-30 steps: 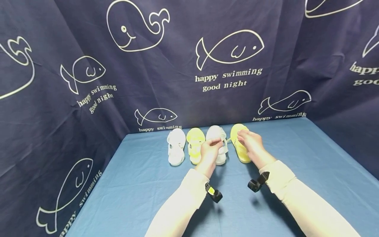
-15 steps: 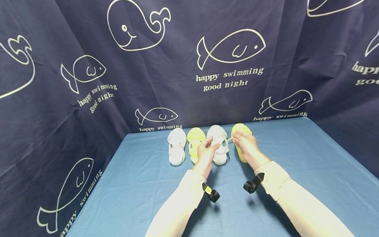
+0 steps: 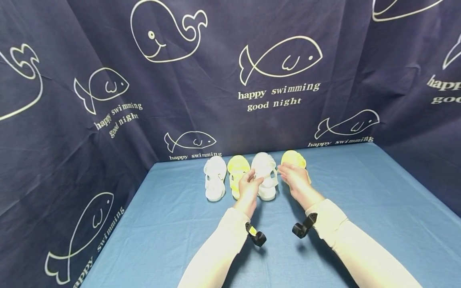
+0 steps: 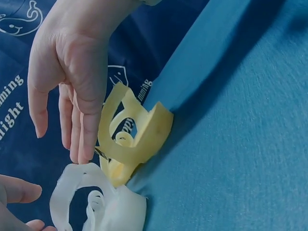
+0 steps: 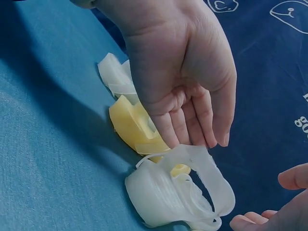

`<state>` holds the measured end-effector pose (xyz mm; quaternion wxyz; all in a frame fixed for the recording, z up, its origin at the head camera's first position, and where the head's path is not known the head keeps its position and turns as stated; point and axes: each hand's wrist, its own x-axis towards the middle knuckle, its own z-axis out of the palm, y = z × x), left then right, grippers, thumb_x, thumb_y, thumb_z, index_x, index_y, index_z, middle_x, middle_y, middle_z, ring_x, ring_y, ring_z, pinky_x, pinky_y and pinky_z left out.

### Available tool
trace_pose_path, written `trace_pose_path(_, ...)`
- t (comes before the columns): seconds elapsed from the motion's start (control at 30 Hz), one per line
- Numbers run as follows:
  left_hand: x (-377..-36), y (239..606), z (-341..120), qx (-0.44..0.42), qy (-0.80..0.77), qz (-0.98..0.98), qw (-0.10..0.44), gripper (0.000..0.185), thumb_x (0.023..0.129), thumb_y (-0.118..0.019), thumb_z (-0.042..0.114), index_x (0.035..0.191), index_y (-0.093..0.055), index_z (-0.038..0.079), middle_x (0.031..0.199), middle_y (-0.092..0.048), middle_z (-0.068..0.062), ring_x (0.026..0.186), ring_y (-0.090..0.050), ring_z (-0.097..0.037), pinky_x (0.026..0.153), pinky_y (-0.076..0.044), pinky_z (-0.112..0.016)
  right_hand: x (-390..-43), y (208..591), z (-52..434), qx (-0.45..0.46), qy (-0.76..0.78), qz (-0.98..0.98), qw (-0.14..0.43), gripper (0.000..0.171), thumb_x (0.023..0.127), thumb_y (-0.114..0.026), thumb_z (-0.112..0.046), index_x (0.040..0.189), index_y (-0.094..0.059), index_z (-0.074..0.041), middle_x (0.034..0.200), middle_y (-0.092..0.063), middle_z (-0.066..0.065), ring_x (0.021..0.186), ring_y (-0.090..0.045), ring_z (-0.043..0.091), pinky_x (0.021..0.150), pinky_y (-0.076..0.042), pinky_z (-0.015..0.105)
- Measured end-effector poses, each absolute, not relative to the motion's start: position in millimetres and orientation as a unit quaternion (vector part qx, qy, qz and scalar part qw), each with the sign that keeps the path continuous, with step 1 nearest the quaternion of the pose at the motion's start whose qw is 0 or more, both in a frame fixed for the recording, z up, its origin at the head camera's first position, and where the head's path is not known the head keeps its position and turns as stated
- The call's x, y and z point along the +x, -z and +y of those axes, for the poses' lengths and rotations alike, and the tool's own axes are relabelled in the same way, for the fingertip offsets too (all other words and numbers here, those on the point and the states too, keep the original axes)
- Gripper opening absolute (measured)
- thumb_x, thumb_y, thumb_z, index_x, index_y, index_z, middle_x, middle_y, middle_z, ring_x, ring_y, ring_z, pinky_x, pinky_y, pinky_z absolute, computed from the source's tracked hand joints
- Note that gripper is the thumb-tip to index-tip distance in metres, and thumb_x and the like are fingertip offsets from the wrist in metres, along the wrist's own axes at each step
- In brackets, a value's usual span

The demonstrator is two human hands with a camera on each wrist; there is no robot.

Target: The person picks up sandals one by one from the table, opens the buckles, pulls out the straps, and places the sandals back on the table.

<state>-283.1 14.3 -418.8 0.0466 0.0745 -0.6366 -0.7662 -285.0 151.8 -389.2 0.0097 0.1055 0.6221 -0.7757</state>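
Four-in-a-row is replaced here by a line of several sandals along the back of the table. In the head view, my left hand (image 3: 248, 190) stands before a yellow sandal (image 3: 237, 163) and a white sandal (image 3: 264, 161), thumb and fingers apart. My right hand (image 3: 297, 184), fingers extended, partly hides the rightmost yellow sandal (image 3: 293, 158). The left wrist view has the right hand (image 4: 82, 62) large at top and the left hand (image 4: 14, 192) at lower left, flanking the white sandal (image 4: 125, 211). Neither hand grips anything; whether fingertips touch the white sandal, I cannot tell.
Another white sandal (image 3: 215, 180) lies at the row's left end. Blue cloth (image 3: 162, 240) covers the table. A dark blue curtain (image 3: 216, 108) with white fish and whale drawings rises right behind the row.
My right hand has slid left and slightly toward me across the rightmost yellow sandal. My left hand drew slightly back and its thumb and fingers parted. The sandals stayed in place.
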Motion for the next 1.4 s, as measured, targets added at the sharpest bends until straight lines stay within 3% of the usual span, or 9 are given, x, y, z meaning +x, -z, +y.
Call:
trace_pose_path(0.43,-288.0,429.6,12.3,0.08,0.771,-0.63,0.039,0.065,0.079,-0.069,-0.002,0.138,-0.044,-0.008,0.145,-0.045,-0.023,0.138,-0.039,-0.035,0.115,-0.033,-0.04,-286.6,402.4,145.4,0.09,0.759,0.644,0.013,0.056,0.099,-0.046,-0.01,0.148,-0.025,0.009,0.155,-0.03,0.022,0.141,-0.034,0.031,0.118,-0.029,0.038)
trace_pose_path(0.8,-287.0,437.2,14.2,0.094,0.76,-0.642,0.029,0.063,0.08,-0.071,0.005,0.138,-0.047,-0.003,0.143,-0.047,-0.021,0.135,-0.042,-0.035,0.113,-0.036,-0.042,-284.5,415.3,137.1,0.096,0.741,0.664,0.007,0.058,0.096,-0.052,-0.009,0.147,-0.029,0.007,0.156,-0.027,0.019,0.143,-0.031,0.029,0.118,-0.028,0.04)
trace_pose_path(1.4,-286.3,442.7,12.8,0.092,0.765,-0.637,0.021,0.061,0.081,-0.069,0.002,0.137,-0.047,-0.007,0.141,-0.048,-0.026,0.132,-0.046,-0.035,0.111,-0.039,-0.042,-279.8,422.5,130.4,0.124,0.735,0.666,0.03,0.052,0.098,-0.042,-0.006,0.145,-0.03,0.01,0.153,-0.03,0.027,0.138,-0.036,0.035,0.115,-0.032,0.044)
